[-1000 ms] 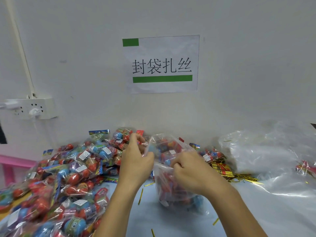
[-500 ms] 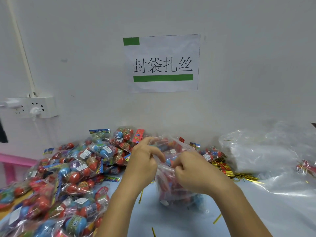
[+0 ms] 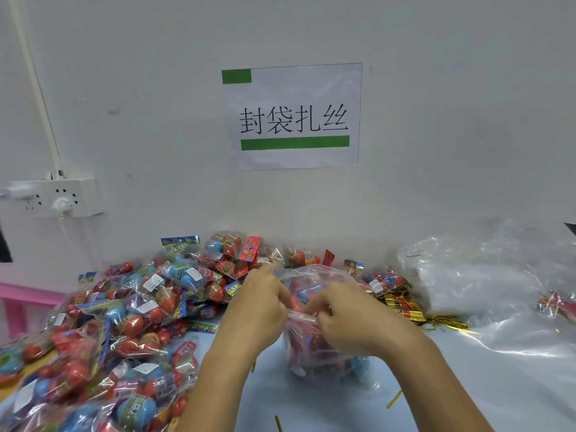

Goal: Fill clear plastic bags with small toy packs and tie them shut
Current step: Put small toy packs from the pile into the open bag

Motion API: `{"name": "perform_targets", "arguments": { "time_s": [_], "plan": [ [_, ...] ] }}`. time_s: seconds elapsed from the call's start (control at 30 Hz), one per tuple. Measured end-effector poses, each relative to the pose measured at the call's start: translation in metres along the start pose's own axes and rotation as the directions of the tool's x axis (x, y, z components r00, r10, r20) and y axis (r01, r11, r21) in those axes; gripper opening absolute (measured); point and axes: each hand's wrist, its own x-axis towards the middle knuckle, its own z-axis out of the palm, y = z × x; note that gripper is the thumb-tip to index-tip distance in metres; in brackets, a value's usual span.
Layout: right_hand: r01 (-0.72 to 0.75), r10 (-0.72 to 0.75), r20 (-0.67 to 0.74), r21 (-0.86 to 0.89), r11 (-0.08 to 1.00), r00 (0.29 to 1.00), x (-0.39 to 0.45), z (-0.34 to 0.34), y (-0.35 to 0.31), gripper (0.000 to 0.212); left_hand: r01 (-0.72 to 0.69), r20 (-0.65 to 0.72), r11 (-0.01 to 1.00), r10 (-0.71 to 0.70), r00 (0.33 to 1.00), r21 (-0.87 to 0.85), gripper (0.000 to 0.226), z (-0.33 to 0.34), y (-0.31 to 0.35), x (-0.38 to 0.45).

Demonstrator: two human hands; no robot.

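The clear plastic bag [image 3: 314,347] of small red and blue toy packs stands upright on the pale blue table [image 3: 467,385], its loose mouth pinched between the left hand [image 3: 260,310] and right hand [image 3: 352,316], both gripping film, neck rising between them.

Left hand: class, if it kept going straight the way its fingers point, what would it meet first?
Probably the clear plastic bag that the left hand already pinches at its mouth; depth is unclear.

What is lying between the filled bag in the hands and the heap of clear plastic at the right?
In the head view, gold twist ties lie between the filled bag and the clear plastic heap.
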Motion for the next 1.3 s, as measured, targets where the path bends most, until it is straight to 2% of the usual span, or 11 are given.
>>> {"name": "perform_targets", "arguments": {
  "time_s": [0.13, 0.37, 0.5, 0.6, 0.7, 0.8, 0.93, 1.0, 1.17, 1.3],
  "plan": [
    [-0.084, 0.086, 0.036, -0.040, 0.996, 0.996, 0.000, 0.000, 0.001, 0.032, 0.043, -0.016, 0.999, -0.043, 0.999, 0.000, 0.042, -0.002, 0.003, -0.001],
    [-0.173, 0.173, -0.044, 0.022, 0.985, 0.984, 0.001, 0.000, 0.002, 0.027, 0.074, -0.069, 0.997, -0.075, 0.995, -0.015, 0.037, 0.001, 0.002, 0.001],
    [-0.193, 0.189, -0.120, -0.019, 0.981, 0.975, -0.001, -0.003, 0.004, 0.029, 0.121, 0.000, 0.992, -0.121, 0.993, 0.031, 0.033, 0.003, -0.002, 0.003],
    [-0.202, 0.196, -0.129, -0.037, 0.979, 0.972, 0.000, -0.005, 0.007, 0.031, 0.090, 0.084, 0.994, -0.095, 0.992, 0.061, 0.044, 0.004, -0.004, 0.003],
    [-0.184, 0.180, -0.123, -0.023, 0.983, 0.976, 0.000, -0.006, 0.010, 0.026, 0.057, 0.194, 0.998, -0.060, 0.979, 0.022, 0.062, 0.004, -0.001, 0.001],
    [-0.135, 0.134, -0.132, 0.001, 0.991, 0.982, -0.001, -0.007, 0.010, 0.037, 0.064, 0.278, 0.998, -0.063, 0.959, 0.008, 0.072, 0.005, 0.002, -0.001],
    [0.000, 0.005, -0.095, 0.059, 0.998, 0.995, -0.001, -0.009, 0.009, 0.050, 0.069, 0.314, 0.997, -0.072, 0.947, 0.023, 0.071, 0.005, 0.004, -0.001],
    [0.020, -0.017, -0.066, 0.038, 0.999, 0.998, 0.000, -0.009, 0.009, 0.052, 0.077, 0.328, 0.997, -0.082, 0.941, 0.026, 0.066, 0.005, 0.004, -0.001],
    [-0.096, 0.098, 0.031, -0.055, 0.994, 0.995, 0.004, 0.000, 0.012, 0.039, 0.051, 0.332, 0.997, -0.066, 0.941, 0.052, 0.065, 0.006, 0.003, -0.001],
    [-0.184, 0.184, -0.008, -0.050, 0.982, 0.983, 0.003, 0.000, 0.011, 0.028, 0.087, 0.252, 0.992, -0.107, 0.962, 0.089, 0.059, 0.004, 0.000, 0.001]
  ]
}}
